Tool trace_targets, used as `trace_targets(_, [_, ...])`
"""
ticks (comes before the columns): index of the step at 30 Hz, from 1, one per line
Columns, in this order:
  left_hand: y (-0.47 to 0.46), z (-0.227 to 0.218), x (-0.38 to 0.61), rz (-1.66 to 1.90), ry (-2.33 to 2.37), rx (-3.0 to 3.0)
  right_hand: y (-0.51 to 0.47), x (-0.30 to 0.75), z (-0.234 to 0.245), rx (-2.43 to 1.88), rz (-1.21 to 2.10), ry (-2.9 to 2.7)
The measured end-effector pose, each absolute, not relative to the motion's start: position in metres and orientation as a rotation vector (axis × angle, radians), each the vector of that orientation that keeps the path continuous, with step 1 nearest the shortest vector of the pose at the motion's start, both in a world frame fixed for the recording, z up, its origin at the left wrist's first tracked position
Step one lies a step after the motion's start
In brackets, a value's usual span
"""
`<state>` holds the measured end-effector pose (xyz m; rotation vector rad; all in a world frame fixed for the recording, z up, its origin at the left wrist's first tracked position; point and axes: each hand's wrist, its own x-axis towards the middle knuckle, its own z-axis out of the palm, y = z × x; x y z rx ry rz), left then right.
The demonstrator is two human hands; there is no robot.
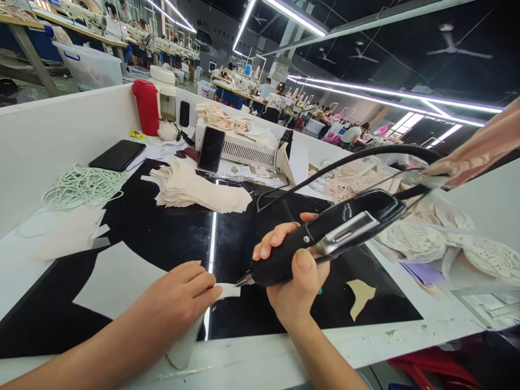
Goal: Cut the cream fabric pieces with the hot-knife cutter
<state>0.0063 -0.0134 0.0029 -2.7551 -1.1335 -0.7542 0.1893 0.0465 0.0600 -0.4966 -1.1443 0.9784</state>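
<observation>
My right hand [294, 281] is wrapped round a black corded handheld tool [280, 259], its thumb by the silver lever on the side. The tool's narrow metal tip [245, 280] points left and touches or nearly touches the end of a white fabric piece [229, 290]. Pressed over that piece is my left hand [184, 290], its fingers together and bent; its thumb is hidden. Part of the piece hangs below the hand toward the table's front edge. All this lies over a glossy black board [179, 238].
A stack of cream fabric pieces [195, 187] lies behind my hands. Farther back stand a phone [212, 149], a white vented box [247, 151] and a red cup [146, 108]. Light green cord [83, 187] is heaped at left; lace cups [418, 241] lie at right. The tool's cable [349, 157] arches overhead.
</observation>
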Motion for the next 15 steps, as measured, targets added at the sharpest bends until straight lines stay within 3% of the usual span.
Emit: trace_targets(15, [-0.012,-0.003,0.007,-0.754,-1.133,-2.743,0.049,0.178,0.054,-0.499,1.037,-1.222])
